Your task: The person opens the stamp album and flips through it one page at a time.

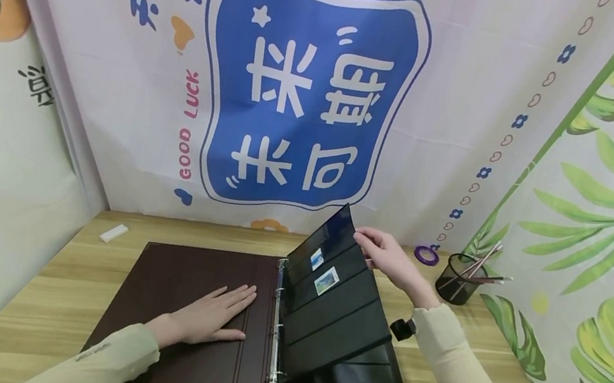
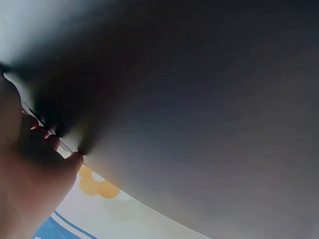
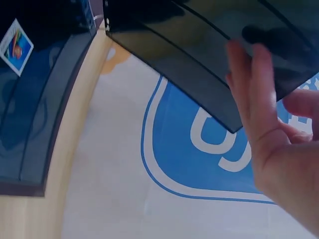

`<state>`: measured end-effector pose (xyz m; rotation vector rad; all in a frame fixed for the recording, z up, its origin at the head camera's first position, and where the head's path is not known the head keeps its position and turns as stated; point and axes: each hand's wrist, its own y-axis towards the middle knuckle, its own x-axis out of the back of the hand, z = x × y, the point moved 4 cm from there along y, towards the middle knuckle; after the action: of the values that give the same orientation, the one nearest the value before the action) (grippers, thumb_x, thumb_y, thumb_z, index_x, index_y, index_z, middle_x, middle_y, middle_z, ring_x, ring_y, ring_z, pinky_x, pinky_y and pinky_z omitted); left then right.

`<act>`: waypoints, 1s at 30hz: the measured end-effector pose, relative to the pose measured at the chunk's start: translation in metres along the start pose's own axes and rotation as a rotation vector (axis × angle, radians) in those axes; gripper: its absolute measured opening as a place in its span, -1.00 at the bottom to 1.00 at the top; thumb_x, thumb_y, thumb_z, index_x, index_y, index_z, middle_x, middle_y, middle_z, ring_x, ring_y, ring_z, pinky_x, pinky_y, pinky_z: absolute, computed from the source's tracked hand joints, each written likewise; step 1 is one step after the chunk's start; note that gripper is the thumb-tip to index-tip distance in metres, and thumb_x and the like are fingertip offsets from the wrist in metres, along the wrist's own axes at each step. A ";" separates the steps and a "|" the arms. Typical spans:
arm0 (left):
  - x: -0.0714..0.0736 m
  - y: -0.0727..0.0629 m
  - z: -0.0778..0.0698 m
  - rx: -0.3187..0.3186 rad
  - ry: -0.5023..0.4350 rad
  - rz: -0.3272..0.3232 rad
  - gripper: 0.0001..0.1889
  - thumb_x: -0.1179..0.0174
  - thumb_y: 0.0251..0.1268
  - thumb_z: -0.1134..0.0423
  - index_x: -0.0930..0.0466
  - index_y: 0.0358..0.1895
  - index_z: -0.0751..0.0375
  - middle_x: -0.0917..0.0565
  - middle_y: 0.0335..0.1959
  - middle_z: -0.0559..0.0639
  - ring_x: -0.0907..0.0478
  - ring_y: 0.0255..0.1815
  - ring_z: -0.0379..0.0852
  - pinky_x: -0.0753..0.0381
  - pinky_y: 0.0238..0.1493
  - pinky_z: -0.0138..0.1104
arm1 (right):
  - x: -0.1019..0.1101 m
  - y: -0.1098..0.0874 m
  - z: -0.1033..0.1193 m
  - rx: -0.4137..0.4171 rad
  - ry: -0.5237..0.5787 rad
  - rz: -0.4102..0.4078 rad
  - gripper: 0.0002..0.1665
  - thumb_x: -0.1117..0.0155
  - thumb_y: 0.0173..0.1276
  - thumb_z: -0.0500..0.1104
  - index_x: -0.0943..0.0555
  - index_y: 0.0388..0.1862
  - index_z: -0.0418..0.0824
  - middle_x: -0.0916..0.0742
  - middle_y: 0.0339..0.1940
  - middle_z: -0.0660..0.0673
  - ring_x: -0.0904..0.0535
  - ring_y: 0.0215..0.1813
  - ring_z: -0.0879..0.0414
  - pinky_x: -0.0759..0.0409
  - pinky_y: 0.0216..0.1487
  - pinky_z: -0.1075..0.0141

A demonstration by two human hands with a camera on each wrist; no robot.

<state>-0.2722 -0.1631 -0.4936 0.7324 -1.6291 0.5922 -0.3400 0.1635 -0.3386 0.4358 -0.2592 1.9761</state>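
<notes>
A dark brown ring binder point(image 1: 182, 269) lies spread on the table, its metal rings point(image 1: 277, 328) along the spine. My left hand point(image 1: 208, 317) rests flat on the bare inside cover, fingers straight. By its outer edge near the top corner, my right hand point(image 1: 385, 255) pinches a black stamp album page point(image 1: 331, 322), which stands tilted up from the rings. Two small stamps point(image 1: 326, 281) sit in the strips of that raised page. In the right wrist view another stamp point(image 3: 17, 47) shows on a page lying lower in the binder.
To the right, a black mesh cup point(image 1: 457, 290) holds several thin sticks, with a purple ring point(image 1: 426, 255) beside it. A small white block point(image 1: 114, 233) lies at the back left of the wooden table point(image 1: 42, 287). Printed cloth point(image 1: 140, 101) hangs behind.
</notes>
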 end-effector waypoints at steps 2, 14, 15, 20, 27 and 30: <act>0.000 -0.001 0.000 0.002 -0.006 -0.002 -0.16 0.04 0.44 -0.28 -0.11 0.56 0.25 -0.14 0.60 0.18 -0.14 0.60 0.15 -0.21 0.48 0.19 | -0.006 0.000 -0.002 0.027 0.063 0.026 -0.45 0.15 0.66 -0.02 -0.38 0.38 -0.39 -0.55 -0.37 0.11 -0.44 -0.43 0.34 -0.47 -0.39 0.49; 0.036 0.004 -0.006 0.068 -0.386 -0.051 -0.12 -0.07 0.44 -0.19 0.02 0.58 0.31 0.00 0.63 0.25 -0.01 0.63 0.24 -0.12 0.52 0.19 | -0.043 -0.006 -0.012 0.219 0.063 0.177 -0.25 0.06 0.61 -0.17 0.06 0.62 -0.32 -0.11 0.63 -0.37 -0.11 0.61 -0.24 -0.36 0.45 0.23; 0.044 0.007 -0.008 0.078 -0.426 -0.067 -0.13 -0.06 0.45 -0.18 0.03 0.58 0.30 0.00 0.63 0.23 0.00 0.63 0.23 -0.10 0.53 0.17 | -0.046 -0.006 -0.012 0.230 0.049 0.183 -0.23 0.02 0.60 -0.16 0.05 0.62 -0.31 -0.11 0.63 -0.36 -0.09 0.61 -0.26 -0.30 0.49 0.16; 0.085 0.028 -0.024 0.128 -0.565 -0.165 -0.23 -0.01 0.51 -0.12 -0.04 0.57 0.26 -0.11 0.60 0.20 -0.07 0.61 0.20 -0.12 0.55 0.11 | -0.063 -0.003 -0.006 0.282 0.024 0.220 -0.14 -0.11 0.55 -0.08 0.05 0.64 -0.22 -0.11 0.64 -0.30 -0.14 0.60 -0.28 -0.31 0.50 0.03; 0.134 0.053 -0.057 0.178 -0.891 -0.153 -0.26 0.16 0.56 -0.21 0.02 0.61 0.11 -0.10 0.62 0.12 -0.22 0.56 0.17 -0.23 0.52 0.10 | -0.086 0.006 0.002 0.316 0.060 0.292 -0.10 -0.17 0.51 -0.08 0.06 0.65 -0.08 -0.10 0.67 -0.15 -0.15 0.62 -0.15 -0.36 0.48 0.02; 0.143 0.056 -0.066 0.214 -0.957 -0.167 -0.23 0.17 0.56 -0.22 0.04 0.60 0.19 -0.18 0.58 0.21 -0.33 0.49 0.21 -0.31 0.47 0.09 | -0.094 0.009 0.007 0.318 0.029 0.280 -0.09 -0.21 0.49 -0.09 0.04 0.65 -0.03 -0.11 0.67 -0.09 -0.15 0.63 -0.10 -0.33 0.50 -0.02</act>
<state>-0.2853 -0.0972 -0.3399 1.4362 -2.3504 0.2923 -0.3106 0.0795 -0.3711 0.5991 0.0177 2.3073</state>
